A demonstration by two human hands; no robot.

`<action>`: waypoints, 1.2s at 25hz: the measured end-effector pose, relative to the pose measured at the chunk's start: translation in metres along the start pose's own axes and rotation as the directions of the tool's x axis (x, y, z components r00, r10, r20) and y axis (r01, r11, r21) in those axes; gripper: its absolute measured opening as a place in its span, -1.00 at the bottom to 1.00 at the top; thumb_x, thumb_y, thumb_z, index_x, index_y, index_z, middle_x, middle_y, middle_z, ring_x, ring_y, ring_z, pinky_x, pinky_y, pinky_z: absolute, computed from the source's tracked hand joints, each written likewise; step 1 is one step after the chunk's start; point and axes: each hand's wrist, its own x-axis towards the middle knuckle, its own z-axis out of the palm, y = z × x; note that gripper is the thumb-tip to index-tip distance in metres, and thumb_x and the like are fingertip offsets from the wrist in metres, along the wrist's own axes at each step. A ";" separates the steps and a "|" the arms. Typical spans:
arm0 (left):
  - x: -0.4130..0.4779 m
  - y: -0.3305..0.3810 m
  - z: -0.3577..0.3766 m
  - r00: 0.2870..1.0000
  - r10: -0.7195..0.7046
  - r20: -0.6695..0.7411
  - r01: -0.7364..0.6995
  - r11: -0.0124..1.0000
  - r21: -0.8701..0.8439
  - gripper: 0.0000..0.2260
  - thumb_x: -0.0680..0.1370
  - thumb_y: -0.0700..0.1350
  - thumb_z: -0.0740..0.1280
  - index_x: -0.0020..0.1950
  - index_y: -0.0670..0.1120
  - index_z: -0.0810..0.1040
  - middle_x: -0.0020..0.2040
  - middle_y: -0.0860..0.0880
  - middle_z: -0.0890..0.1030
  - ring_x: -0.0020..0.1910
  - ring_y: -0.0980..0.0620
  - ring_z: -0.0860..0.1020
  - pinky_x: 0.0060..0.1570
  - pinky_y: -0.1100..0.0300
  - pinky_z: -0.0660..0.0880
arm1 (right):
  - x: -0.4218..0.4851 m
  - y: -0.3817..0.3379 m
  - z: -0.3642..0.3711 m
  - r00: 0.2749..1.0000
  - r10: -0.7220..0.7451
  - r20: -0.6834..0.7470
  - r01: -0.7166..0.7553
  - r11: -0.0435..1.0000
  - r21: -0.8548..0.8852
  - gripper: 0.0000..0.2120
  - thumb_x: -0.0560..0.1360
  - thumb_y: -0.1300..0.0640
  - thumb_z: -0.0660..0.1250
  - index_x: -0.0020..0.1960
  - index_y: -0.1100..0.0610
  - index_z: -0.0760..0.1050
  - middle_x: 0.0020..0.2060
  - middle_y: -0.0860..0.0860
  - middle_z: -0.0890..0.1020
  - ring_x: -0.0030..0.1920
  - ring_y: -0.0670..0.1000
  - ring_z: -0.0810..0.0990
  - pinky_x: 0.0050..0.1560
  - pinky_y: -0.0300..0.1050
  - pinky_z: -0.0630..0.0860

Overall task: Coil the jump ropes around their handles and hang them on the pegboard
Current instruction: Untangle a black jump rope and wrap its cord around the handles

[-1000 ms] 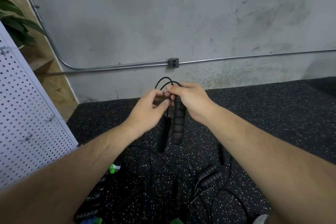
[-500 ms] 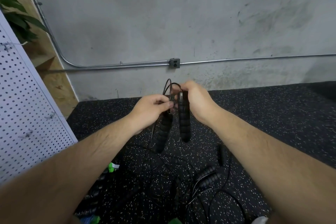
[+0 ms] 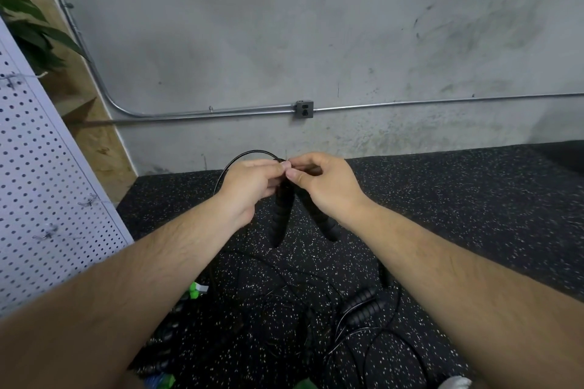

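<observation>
1. Between the 2 hands, where the left grip [image 3: 249, 186] and right grip [image 3: 328, 186] meet, a black jump rope [image 3: 279, 218] is held off the floor. Both grips are narrow, fingers curled and pinching it, thumbs nearly touching.
2. Just below the grips, its 2 ribbed handles [image 3: 322, 221] hang apart like an upside-down V, 1 under each grip.
3. Above the left grip, its thin cord [image 3: 246, 153] arcs in a loop.
4. Further below the grips, loose jump ropes [image 3: 363, 306] lie tangled on the speckled black floor [image 3: 442, 199].
5. Well left of the grips stands a white pegboard [image 3: 47, 183] with wire hooks.
6. Beyond the grips, a grey wall [image 3: 252, 41] carries a metal conduit [image 3: 442, 102] and an outlet box [image 3: 304, 109].
</observation>
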 end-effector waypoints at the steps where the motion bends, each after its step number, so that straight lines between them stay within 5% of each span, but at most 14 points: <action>1: 0.000 0.000 0.000 1.000 -0.009 -0.001 0.009 1.000 -0.009 -0.92 0.52 -0.20 0.48 0.00 -0.16 0.69 -0.03 -0.11 0.74 0.04 -0.04 0.69 0.17 0.09 0.57 | 0.000 0.000 0.000 1.000 -0.009 -0.001 0.009 1.000 -0.013 -0.87 0.53 0.15 0.46 0.08 0.05 0.66 -0.06 -0.11 0.71 0.00 -0.15 0.66 0.17 -0.17 0.56; 4: 0.002 0.001 0.001 1.000 -0.001 -0.014 0.001 1.000 -0.018 -0.90 0.50 -0.20 0.50 -0.01 -0.19 0.69 -0.09 -0.11 0.74 -0.04 -0.01 0.71 0.12 0.12 0.59 | -0.004 0.001 0.003 0.997 -0.074 -0.032 0.068 0.983 -0.168 -0.80 0.56 0.05 0.42 0.16 0.04 0.61 0.05 -0.09 0.66 0.11 -0.10 0.60 0.26 -0.06 0.52; 8: -0.001 0.008 0.010 0.996 -0.008 -0.083 0.003 0.998 -0.061 -0.92 0.51 -0.18 0.50 -0.05 -0.17 0.67 -0.25 0.01 0.73 -0.23 0.14 0.68 -0.32 0.32 0.55 | -0.023 0.009 0.022 0.981 -0.138 -0.135 0.015 0.752 -0.659 -0.06 0.40 -0.39 0.39 0.54 0.12 0.15 0.40 0.05 0.37 0.43 0.09 0.32 0.49 0.09 0.26; 11: 0.001 0.010 0.009 0.995 -0.068 -0.075 0.058 0.990 -0.131 -0.85 0.53 -0.14 0.49 0.06 -0.16 0.66 -0.07 -0.04 0.74 -0.03 0.06 0.70 -0.13 0.19 0.60 | -0.031 0.016 0.035 0.979 -0.083 -0.186 -0.099 0.607 -0.789 0.23 0.28 -0.47 0.42 0.61 0.14 -0.13 0.51 0.11 0.22 0.51 0.17 0.20 0.53 0.21 0.15; 16: 0.001 0.013 0.005 0.992 -0.117 -0.048 0.106 0.976 -0.190 -0.88 0.59 -0.18 0.41 0.10 -0.17 0.64 -0.02 -0.09 0.73 0.00 -0.02 0.71 -0.10 0.04 0.66 | -0.018 0.017 0.021 0.988 -0.111 -0.108 -0.020 0.597 -0.802 -0.14 0.42 -0.05 0.46 0.53 0.13 0.05 0.33 0.08 0.38 0.31 0.15 0.43 0.25 0.14 0.46; 18: -0.003 0.019 -0.002 0.995 -0.094 -0.042 0.098 0.990 0.102 -0.84 0.65 -0.11 0.31 0.07 -0.16 0.65 -0.05 -0.08 0.72 -0.05 -0.02 0.71 -0.10 0.06 0.67 | -0.012 0.014 0.012 0.996 -0.089 -0.025 0.031 0.575 -0.817 -0.33 0.42 0.02 0.44 0.41 0.13 0.20 0.25 0.07 0.45 0.21 0.14 0.51 0.11 0.10 0.53; 19: -0.004 0.021 -0.009 0.998 -0.020 -0.054 0.040 0.911 0.410 -0.78 0.67 -0.05 0.26 0.03 -0.13 0.65 -0.10 -0.05 0.71 -0.14 0.00 0.70 -0.13 0.08 0.67 | -0.010 0.012 0.007 0.997 -0.076 0.015 0.055 0.558 -0.828 -0.38 0.42 0.03 0.43 0.37 0.12 0.23 0.23 0.07 0.46 0.18 0.14 0.52 0.08 0.09 0.53; 21: -0.008 0.027 -0.019 0.959 0.283 0.031 -0.148 0.403 0.903 -0.78 0.63 0.01 0.24 -0.05 -0.06 0.60 -0.15 0.00 0.64 -0.20 0.02 0.62 -0.17 0.14 0.57 | -0.005 0.009 0.000 0.994 -0.069 0.084 0.107 0.513 -0.852 -0.39 0.41 0.03 0.43 0.36 0.12 0.25 0.23 0.07 0.48 0.16 0.14 0.53 0.05 0.06 0.53; 22: -0.012 0.028 -0.021 0.904 0.388 0.182 -0.272 0.190 0.943 -0.82 0.59 0.00 0.28 0.07 -0.06 0.59 0.00 -0.01 0.61 -0.05 0.02 0.59 -0.04 0.12 0.54 | -0.003 0.008 -0.003 0.990 -0.073 0.118 0.139 0.488 -0.862 -0.38 0.41 0.03 0.43 0.37 0.12 0.26 0.23 0.07 0.48 0.16 0.14 0.53 0.04 0.05 0.51; 23: -0.014 0.026 -0.022 0.853 0.398 0.337 -0.393 0.066 0.917 -0.65 0.53 -0.01 0.34 0.29 -0.06 0.51 0.21 -0.03 0.53 0.18 0.00 0.51 0.19 0.10 0.48 | -0.003 0.007 -0.005 0.984 -0.086 0.156 0.178 0.460 -0.870 -0.35 0.41 0.02 0.44 0.39 0.13 0.25 0.24 0.07 0.48 0.17 0.14 0.54 0.04 0.05 0.51; 24: -0.014 0.022 -0.023 0.819 0.342 0.460 -0.488 -0.005 0.873 -0.39 0.48 0.01 0.40 0.50 -0.06 0.33 0.39 -0.04 0.39 0.36 -0.02 0.38 0.40 0.06 0.34 | -0.002 0.005 -0.005 0.975 -0.104 0.197 0.223 0.431 -0.874 -0.32 0.40 0.02 0.44 0.42 0.14 0.24 0.24 0.08 0.49 0.18 0.14 0.54 0.06 0.05 0.51; 26: -0.013 0.013 -0.018 0.789 0.254 0.559 -0.540 -0.147 0.829 -0.12 0.44 0.08 0.45 0.62 -0.07 0.06 0.52 -0.04 0.23 0.48 -0.04 0.26 0.49 0.03 0.18 | -0.002 0.001 -0.001 0.951 -0.140 0.275 0.308 0.405 -0.861 -0.28 0.40 0.02 0.44 0.46 0.17 0.22 0.26 0.09 0.49 0.22 0.14 0.53 0.15 0.05 0.51; 30: 0.000 0.006 -0.018 0.752 0.344 0.562 -0.526 -0.202 0.826 -0.34 0.46 0.02 0.48 0.47 -0.11 0.27 0.28 -0.06 0.41 0.21 -0.07 0.50 0.22 0.07 0.41 | -0.003 -0.001 0.006 0.952 -0.182 0.245 0.300 0.409 -0.862 -0.22 0.40 -0.11 0.40 0.50 0.13 0.20 0.31 0.07 0.49 0.33 0.13 0.43 0.41 0.11 0.32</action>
